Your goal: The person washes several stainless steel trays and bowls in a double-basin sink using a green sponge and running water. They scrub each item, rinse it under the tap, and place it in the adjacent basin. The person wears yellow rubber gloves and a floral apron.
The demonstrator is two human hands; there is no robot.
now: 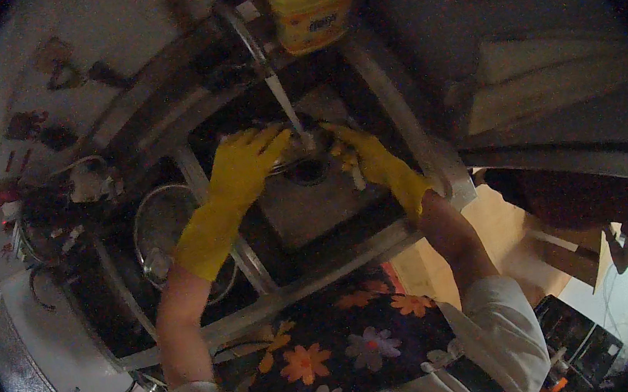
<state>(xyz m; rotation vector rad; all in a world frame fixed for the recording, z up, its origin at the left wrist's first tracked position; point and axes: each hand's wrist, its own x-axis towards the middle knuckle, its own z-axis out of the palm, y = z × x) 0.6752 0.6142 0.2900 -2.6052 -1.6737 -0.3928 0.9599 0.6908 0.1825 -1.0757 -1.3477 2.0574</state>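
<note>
Both my hands wear yellow rubber gloves and are over the right basin of a metal sink [299, 215]. My left hand [243, 160] grips a shiny, thin-rimmed dish [285, 166], its fingers lying across the top; most of the dish is hidden. A stream of water [287, 103] falls from the faucet [244, 34] between the hands. On the right of the stream is my right hand [364, 152], fingers curled. Dim light and blur hide whether it holds the dish or something else. Below the dish, the dark drain [311, 172] shows in the basin floor.
A large yellow jug [316, 13] stands behind the sink, right of the faucet. Inside the left basin lies a round, clear lid-like item [164, 230], partly behind my left forearm. Dark cluttered items [89, 184] line the counter at left. A metal rim [344, 259] runs along the sink's front.
</note>
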